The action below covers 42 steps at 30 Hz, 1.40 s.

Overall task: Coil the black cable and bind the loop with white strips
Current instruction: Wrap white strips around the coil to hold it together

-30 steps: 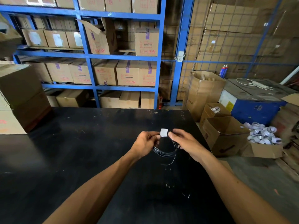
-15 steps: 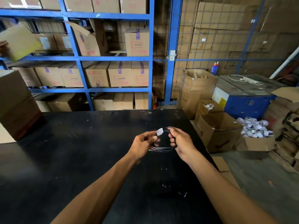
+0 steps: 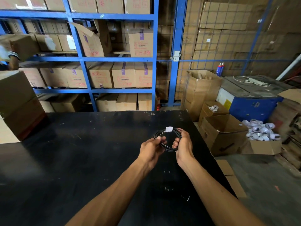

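Black cable [image 3: 167, 148] coiled into a small loop, held in the air above the black table [image 3: 68, 160] near its right edge. Left hand [image 3: 150, 150] pinching the loop's left side with thumb and fingertips. Right hand [image 3: 184, 146] curled around the loop's right side, fingers closed on the strands. White strip [image 3: 169, 129] wrapped around the top of the loop, between both hands. Cardboard box [image 3: 223, 134] on the floor beside the table.
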{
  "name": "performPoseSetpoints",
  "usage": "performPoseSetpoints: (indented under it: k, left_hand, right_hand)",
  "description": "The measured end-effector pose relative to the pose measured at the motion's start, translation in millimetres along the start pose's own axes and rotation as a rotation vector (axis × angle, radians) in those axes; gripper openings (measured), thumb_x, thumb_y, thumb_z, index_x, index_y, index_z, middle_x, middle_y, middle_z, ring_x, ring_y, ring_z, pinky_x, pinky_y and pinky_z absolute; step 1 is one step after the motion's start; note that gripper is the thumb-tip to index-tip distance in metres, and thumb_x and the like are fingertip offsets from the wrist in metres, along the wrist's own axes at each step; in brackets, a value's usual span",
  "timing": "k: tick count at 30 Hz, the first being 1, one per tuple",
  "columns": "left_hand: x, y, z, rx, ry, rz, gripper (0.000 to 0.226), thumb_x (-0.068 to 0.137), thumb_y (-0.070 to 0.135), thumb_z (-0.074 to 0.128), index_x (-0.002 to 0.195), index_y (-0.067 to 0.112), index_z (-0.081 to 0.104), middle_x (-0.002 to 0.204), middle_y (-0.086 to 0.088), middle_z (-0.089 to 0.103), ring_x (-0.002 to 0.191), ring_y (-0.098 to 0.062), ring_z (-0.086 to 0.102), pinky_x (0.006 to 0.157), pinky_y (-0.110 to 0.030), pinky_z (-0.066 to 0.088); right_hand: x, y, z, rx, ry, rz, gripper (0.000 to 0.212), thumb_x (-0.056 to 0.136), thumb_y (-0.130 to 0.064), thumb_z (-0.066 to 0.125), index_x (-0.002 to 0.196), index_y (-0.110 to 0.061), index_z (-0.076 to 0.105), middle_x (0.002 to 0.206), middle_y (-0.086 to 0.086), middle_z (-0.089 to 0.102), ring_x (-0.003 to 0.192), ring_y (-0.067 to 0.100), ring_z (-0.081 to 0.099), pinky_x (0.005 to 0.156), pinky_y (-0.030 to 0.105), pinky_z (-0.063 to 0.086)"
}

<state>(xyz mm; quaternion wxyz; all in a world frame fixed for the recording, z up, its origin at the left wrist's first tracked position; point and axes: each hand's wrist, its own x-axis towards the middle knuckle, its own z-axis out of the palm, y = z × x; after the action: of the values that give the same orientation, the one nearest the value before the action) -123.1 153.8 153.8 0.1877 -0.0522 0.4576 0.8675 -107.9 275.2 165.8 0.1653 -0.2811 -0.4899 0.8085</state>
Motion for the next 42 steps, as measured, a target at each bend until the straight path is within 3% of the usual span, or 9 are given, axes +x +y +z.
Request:
performPoseSetpoints:
  k: [4,6,8,15,17,19,22,36,42]
  left_hand:
    - [4,8,3,0.227,0.023,0.125,0.019,0.098,-0.004,0.048,0.089,0.001,0.064,0.073,-0.007,0.062,0.066,-0.014,0.062,0.065,-0.027,0.056]
    - [6,14,-1,0.413,0.029,0.166,0.018,0.097,-0.004,0.049,0.092,0.001,0.065,0.071,-0.006,0.061,0.064,-0.013,0.059,0.064,-0.023,0.053]
    - [7,20,-5,0.616,-0.013,0.191,0.016,0.096,-0.002,0.051,0.107,-0.001,0.063,0.072,-0.005,0.064,0.065,-0.013,0.059,0.066,-0.022,0.052]
    - [-7,44,-3,0.911,-0.313,0.117,0.061,0.097,0.001,0.053,0.149,0.009,0.023,0.081,-0.005,0.067,0.065,-0.005,0.063,0.066,-0.016,0.052]
    - [-9,48,1,0.932,-0.347,0.101,0.064,0.097,-0.001,0.051,0.151,0.008,0.017,0.083,-0.007,0.065,0.067,-0.005,0.063,0.066,-0.017,0.053]
    - [-11,50,4,0.966,-0.376,0.096,0.064,0.097,-0.003,0.049,0.151,0.006,0.015,0.084,-0.007,0.065,0.073,-0.011,0.063,0.069,-0.020,0.053]
    - [-13,50,5,0.942,-0.388,0.071,0.063,0.096,-0.006,0.049,0.148,0.005,0.016,0.086,-0.011,0.065,0.078,-0.020,0.059,0.071,-0.027,0.050]
    - [-15,55,2,0.892,-0.370,0.079,0.025,0.096,0.013,0.063,0.116,0.001,0.056,0.083,-0.011,0.062,0.066,-0.015,0.058,0.065,-0.028,0.054]
    - [-12,63,-2,0.957,-0.196,0.242,0.020,0.093,0.002,0.063,0.113,0.004,0.067,0.089,-0.008,0.066,0.067,-0.007,0.056,0.059,-0.014,0.047]
  right_hand:
    - [0,1,-5,-0.201,0.021,0.010,0.027,0.108,-0.028,0.041,0.119,-0.028,0.066,0.103,0.006,0.068,0.087,0.016,0.065,0.072,0.032,0.056]
    - [3,-2,-11,-0.561,-0.003,-0.110,0.036,0.107,-0.041,0.040,0.138,-0.033,0.057,0.137,0.005,0.062,0.117,0.018,0.061,0.097,0.039,0.051]
    - [4,-10,-17,-0.814,-0.116,-0.322,0.045,0.105,-0.051,0.041,0.148,-0.041,0.046,0.147,-0.003,0.049,0.120,0.008,0.050,0.098,0.033,0.041]
    - [5,-34,-25,-1.007,-0.617,-0.438,0.041,0.098,-0.033,0.066,0.139,-0.039,0.061,0.135,-0.010,0.059,0.124,0.008,0.058,0.106,0.034,0.049]
    - [4,-32,-27,-0.975,-0.643,-0.518,0.037,0.095,-0.031,0.072,0.133,-0.032,0.069,0.128,-0.009,0.066,0.115,0.000,0.063,0.097,0.018,0.052]
    - [1,-30,-28,-0.951,-0.638,-0.608,0.031,0.092,-0.031,0.076,0.123,-0.029,0.075,0.119,-0.012,0.070,0.109,-0.008,0.063,0.084,0.004,0.049]
    - [0,-26,-26,-0.907,-0.602,-0.659,0.018,0.092,-0.022,0.077,0.109,-0.023,0.081,0.103,-0.011,0.075,0.099,-0.002,0.069,0.085,0.013,0.055]
    - [1,-17,-11,-0.510,-0.385,-0.273,0.027,0.093,-0.009,0.074,0.080,-0.031,0.082,0.087,-0.008,0.081,0.091,0.014,0.076,0.063,0.016,0.056]
    - [5,-18,-19,-0.793,-0.370,-0.534,0.021,0.095,-0.015,0.072,0.099,-0.034,0.082,0.092,-0.018,0.080,0.094,0.002,0.073,0.086,0.022,0.057]
